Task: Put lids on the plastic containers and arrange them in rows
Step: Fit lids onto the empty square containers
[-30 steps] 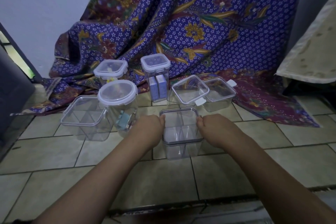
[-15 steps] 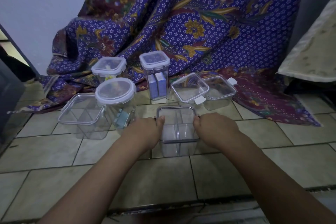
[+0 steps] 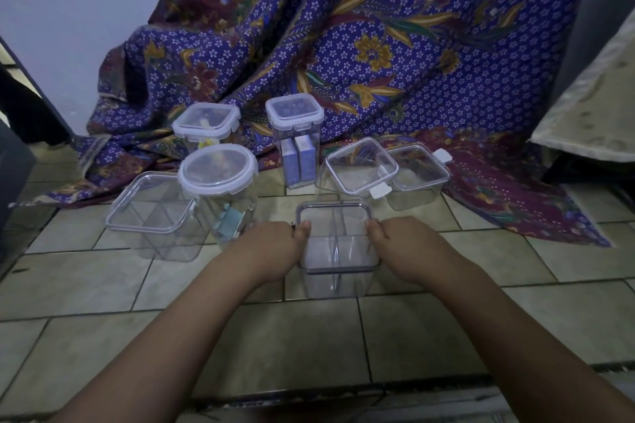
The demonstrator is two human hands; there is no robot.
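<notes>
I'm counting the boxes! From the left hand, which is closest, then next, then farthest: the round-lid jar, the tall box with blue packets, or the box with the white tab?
1. Round-lid jar, just beyond the left hand.
2. Tall box, farther back, centre.
3. White-tab box, far right.

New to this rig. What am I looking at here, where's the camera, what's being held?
There is no robot: a person's two bare hands do the work. The single camera sits on their head, looking forward and down.

The left hand and right hand grip opposite sides of a clear square container on the tiled floor, apparently pressing its lid down.

Behind it stand a round-lidded jar, two white-lidded square containers, and three clear ones, in front of a purple patterned cloth.
</notes>
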